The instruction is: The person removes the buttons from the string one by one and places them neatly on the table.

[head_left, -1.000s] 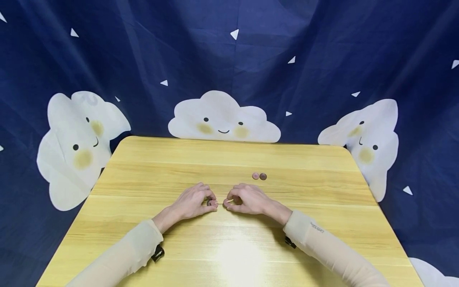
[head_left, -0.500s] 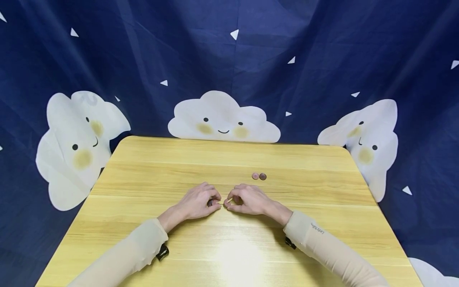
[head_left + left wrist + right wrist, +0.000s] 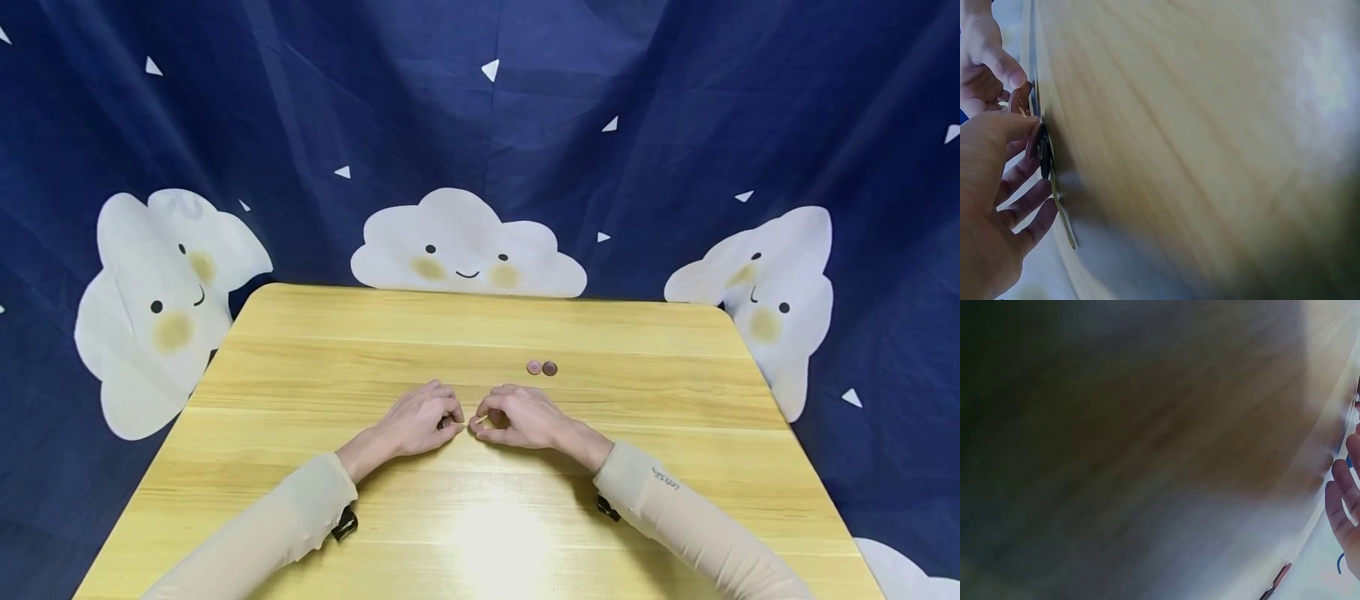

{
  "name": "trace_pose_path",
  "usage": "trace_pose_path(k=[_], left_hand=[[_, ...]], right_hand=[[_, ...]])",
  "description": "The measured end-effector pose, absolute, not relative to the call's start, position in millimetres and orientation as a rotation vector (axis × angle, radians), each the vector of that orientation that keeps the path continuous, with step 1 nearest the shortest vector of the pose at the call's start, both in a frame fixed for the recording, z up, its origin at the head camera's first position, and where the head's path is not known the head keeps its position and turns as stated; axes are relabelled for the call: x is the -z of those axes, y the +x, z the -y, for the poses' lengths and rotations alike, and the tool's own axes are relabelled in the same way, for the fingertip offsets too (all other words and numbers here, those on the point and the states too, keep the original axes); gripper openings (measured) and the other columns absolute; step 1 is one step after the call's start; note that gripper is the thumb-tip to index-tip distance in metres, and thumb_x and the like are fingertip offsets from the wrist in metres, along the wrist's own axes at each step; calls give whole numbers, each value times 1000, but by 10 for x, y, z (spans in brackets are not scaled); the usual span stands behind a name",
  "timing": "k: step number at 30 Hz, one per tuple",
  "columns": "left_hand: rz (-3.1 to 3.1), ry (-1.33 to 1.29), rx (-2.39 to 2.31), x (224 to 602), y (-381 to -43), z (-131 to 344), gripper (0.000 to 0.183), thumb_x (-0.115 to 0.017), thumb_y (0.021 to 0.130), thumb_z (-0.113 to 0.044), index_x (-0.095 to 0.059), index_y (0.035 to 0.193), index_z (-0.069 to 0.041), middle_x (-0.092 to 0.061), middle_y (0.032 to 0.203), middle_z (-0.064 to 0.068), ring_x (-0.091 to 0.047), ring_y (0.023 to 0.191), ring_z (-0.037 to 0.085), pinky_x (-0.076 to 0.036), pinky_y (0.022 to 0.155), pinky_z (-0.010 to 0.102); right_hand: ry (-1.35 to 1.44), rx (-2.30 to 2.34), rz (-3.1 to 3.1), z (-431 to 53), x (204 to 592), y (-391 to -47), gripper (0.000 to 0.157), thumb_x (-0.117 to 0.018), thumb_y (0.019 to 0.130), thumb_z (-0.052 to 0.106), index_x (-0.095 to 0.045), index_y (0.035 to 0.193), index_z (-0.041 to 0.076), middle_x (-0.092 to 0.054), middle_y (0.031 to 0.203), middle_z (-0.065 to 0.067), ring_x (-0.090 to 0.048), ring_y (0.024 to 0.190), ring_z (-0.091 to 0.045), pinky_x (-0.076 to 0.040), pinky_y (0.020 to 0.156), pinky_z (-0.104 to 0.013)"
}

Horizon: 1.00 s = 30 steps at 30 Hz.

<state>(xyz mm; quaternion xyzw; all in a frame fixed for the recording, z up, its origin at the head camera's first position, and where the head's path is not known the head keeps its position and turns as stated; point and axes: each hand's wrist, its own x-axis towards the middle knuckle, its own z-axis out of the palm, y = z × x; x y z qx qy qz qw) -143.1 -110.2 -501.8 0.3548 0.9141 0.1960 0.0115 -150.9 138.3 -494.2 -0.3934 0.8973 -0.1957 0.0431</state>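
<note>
As only the left-wrist view shows, cord (image 3: 1062,213) trails past buttons (image 3: 1033,142) that both hands (image 3: 417,419) (image 3: 521,417) seemingly pinch.

One desk (image 3: 420,333) carries two loose buttons (image 3: 534,367) (image 3: 550,368). Over the desk are one left hand (image 3: 422,419) and one right hand (image 3: 521,417), with at least three held buttons (image 3: 1034,140) and at least one string (image 3: 1063,217). Around the desk are four clouds (image 3: 468,242), one only partly showing.

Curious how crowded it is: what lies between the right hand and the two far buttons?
The head view shows only bare tabletop between the right hand and the pink button and brown button.
</note>
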Motion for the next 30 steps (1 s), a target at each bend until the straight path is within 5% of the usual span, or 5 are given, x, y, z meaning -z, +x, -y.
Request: trace_pose_path(k=[30], left_hand=[[-2854,1110,-613,5024,-1426,1117,4,-75,95,-24,-76,92,-22,-68,93,-10,-52,87,8,-46,75,23]], right_hand=[[-1244,595,-2845,-1614,4817,-1467,17,-78,90,39,-76,101,25,-71,88,7,-63,81,-9,-47,70,-18]])
